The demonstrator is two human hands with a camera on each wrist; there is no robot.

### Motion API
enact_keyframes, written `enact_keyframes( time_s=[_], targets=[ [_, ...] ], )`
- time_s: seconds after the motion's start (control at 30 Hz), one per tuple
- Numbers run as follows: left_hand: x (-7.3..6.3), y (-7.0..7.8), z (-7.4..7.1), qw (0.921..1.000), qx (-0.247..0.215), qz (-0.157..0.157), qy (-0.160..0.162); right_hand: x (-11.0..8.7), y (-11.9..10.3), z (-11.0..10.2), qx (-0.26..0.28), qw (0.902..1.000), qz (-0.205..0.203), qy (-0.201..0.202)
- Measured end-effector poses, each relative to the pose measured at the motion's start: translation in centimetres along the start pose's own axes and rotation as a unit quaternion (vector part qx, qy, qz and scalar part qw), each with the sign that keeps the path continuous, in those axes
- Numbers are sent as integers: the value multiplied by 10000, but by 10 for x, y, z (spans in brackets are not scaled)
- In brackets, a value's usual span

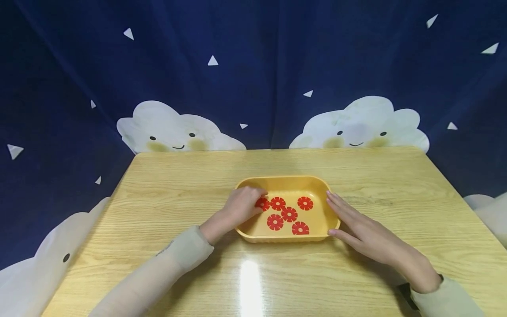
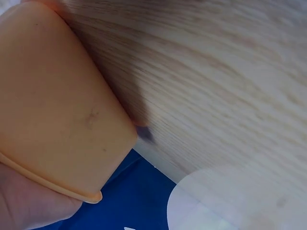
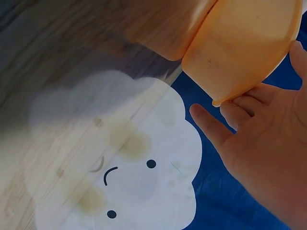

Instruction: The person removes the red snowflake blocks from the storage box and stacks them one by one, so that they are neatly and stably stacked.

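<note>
A shallow yellow-orange plastic tray (image 1: 286, 239) sits on the wooden table with several red notched plastic discs (image 1: 289, 214) lying flat inside. My left hand (image 1: 244, 204) reaches over the tray's left end. Its finger and thumb are on either side of the leftmost red disc (image 1: 263, 204), which they partly cover; whether they pinch it is unclear. In the left wrist view the tray's outer wall (image 2: 62, 100) hides those fingertips. My right hand (image 1: 368, 233) rests against the tray's right end, fingers fairly straight on the rim and thumb near the front corner. It holds no disc.
The pale wooden table (image 1: 178, 176) extends all round the tray. Behind it hangs a dark blue curtain (image 1: 253, 79) printed with white triangles and smiling clouds, meeting the table's back edge. A bright light reflection (image 1: 251, 286) lies in front of the tray.
</note>
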State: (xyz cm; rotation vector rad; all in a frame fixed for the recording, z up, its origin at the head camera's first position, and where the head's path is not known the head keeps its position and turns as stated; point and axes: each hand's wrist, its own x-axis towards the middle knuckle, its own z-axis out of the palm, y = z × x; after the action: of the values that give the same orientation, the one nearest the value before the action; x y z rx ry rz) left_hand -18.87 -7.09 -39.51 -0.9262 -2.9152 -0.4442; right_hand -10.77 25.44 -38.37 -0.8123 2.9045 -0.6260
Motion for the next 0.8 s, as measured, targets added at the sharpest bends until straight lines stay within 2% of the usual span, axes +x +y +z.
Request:
enact_keyframes(
  time_s=[0.3, 0.53, 0.8],
  targets=[
    [1, 0, 0, 9999, -118, -35, -42, 0, 1, -1, 16, 10000, 6, -17],
    [-1, 0, 0, 9997, -209, 58, -74, 0, 0, -1, 38, 10000, 62, -49],
    [2, 0, 1, 9991, -215, 241, -257, 0, 1, 0, -11, 10000, 17, -16]
  ],
)
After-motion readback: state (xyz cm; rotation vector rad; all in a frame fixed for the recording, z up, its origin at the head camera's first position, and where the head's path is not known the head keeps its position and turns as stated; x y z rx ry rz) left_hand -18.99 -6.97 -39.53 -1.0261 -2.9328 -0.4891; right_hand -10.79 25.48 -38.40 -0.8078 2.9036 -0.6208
